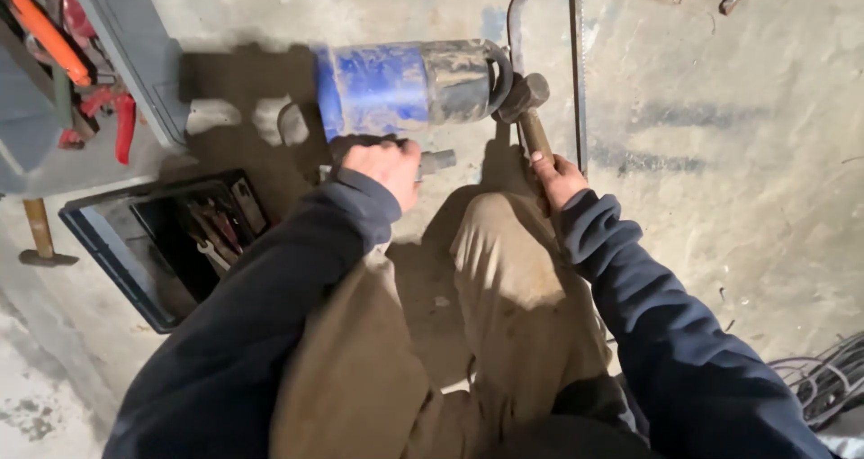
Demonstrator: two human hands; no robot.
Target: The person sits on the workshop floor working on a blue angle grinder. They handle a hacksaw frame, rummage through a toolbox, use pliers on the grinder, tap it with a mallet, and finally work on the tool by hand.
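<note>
A blue and grey cylindrical power tool lies on its side on the concrete floor in front of my knees. My left hand is closed around a dark handle and a grey metal piece just below the tool. My right hand grips the wooden handle of a hammer, whose steel head rests against the grey end of the tool. A hacksaw lies on the floor just beyond the hammer, its frame curving around the tool's end.
An open dark toolbox with several hand tools stands at my left. Above it sits a grey case with orange and red tools. Another hammer lies at the far left. Cables lie at the lower right.
</note>
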